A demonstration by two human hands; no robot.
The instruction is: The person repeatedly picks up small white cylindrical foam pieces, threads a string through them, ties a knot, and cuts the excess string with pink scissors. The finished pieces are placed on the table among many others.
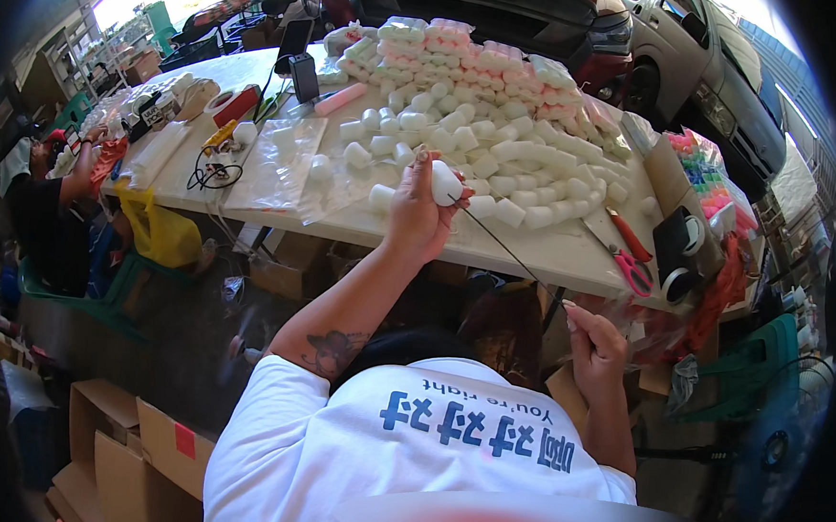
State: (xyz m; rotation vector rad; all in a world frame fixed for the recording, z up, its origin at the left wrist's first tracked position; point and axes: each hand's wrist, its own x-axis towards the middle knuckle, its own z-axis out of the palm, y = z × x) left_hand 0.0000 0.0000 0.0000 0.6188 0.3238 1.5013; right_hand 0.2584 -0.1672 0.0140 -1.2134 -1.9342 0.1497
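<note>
Both hands are raised at the near side of the long pale bench [571,256]. The left hand [419,208] grips a short white rounded cylinder [446,183], held up over the bench's near edge. From it a thin dark rod [501,240] slants down to the right hand [596,347], whose thumb and fingers are narrowed by the rod's right end; whether they grip it is too small to tell. Near on the right lie scissors with pink handles [634,272]; left of the hands, clear flat plastic bags [285,172]. Farther back spreads a heap of loose white cylinders [467,138], then stacked pink and pale green wrapped packs [468,65], and beyond the bench a dark vehicle [490,19].
</note>
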